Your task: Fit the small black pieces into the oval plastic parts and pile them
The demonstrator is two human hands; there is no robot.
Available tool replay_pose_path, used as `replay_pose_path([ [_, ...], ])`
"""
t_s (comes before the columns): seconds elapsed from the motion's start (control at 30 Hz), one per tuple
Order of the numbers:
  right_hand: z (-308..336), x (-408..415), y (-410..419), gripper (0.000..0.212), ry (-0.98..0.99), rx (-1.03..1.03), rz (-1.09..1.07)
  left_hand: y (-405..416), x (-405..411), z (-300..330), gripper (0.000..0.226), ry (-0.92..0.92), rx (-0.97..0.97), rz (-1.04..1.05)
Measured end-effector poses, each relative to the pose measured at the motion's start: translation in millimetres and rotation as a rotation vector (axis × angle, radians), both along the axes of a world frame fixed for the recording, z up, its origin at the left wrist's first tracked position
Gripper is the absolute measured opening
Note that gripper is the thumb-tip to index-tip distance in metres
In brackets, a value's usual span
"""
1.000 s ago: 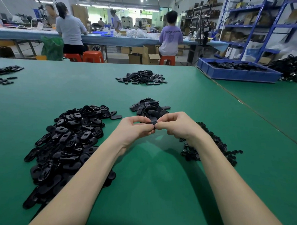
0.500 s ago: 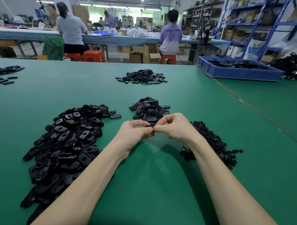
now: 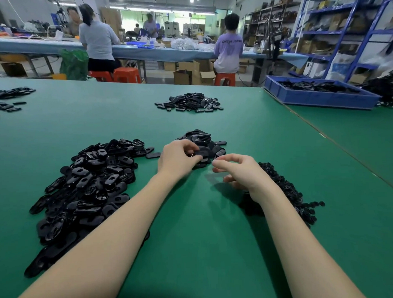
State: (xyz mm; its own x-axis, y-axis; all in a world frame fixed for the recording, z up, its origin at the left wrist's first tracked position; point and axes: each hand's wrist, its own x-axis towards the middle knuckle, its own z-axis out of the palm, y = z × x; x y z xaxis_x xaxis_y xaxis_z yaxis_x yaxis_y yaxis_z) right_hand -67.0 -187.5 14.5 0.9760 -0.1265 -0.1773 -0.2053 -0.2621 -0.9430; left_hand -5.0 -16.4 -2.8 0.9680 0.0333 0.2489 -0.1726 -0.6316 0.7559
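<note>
Sprawling over the green table [image 3: 194, 249], a big heap of oval parts [image 3: 85, 188] lies at left. Next, the left hand [image 3: 177, 159] pinches one oval part [image 3: 201, 153] over the small finished pile [image 3: 204, 144]. Rightward, the right hand [image 3: 241, 171] hangs loosely curled, holding nothing, beside the small black pieces [image 3: 288, 190].

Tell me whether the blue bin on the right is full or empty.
Partly filled: black parts lie inside the blue bin, mostly level with its rim and not heaped above it.
</note>
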Motion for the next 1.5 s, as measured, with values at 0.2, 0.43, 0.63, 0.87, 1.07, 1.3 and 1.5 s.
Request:
replay_pose_path([
  [0.2,-1.9,0.7,0.3,0.019,0.001,-0.012,0.045,-1.0,4.6,1.3,0.015,0.073,0.039,0.053],
  [0.43,-0.4,-3.2,5.8,0.011,-0.026,-0.075,0.14,12.6,-10.8,3.9,0.017,0.042,0.047,0.071],
  [0.63,-4.1,-3.8,25.1,0.009,-0.095,-0.185,0.251,41.8,-27.3,0.1,0.013,-0.015,0.187,-0.007],
  [0.87,-6.7,-5.3,56.9,0.006,-0.236,-0.387,0.285,80.5,-29.8,22.7,0.013,-0.084,0.446,0.008],
  [1.07,-10.0,-11.7,81.0,0.005,-0.287,-0.583,0.424,121.3,-24.8,28.9,0.045,-0.051,0.59,0.179],
  [1.3,-8.6,-13.8,85.7,0.006,-0.272,-0.515,0.481,141.4,-23.0,23.2,0.056,0.054,0.645,0.186],
  [1.5,-8.7,-14.5,84.0,0.006,-0.26,-0.539,0.509,141.5,-24.5,17.4,0.045,0.07,0.64,0.159],
])
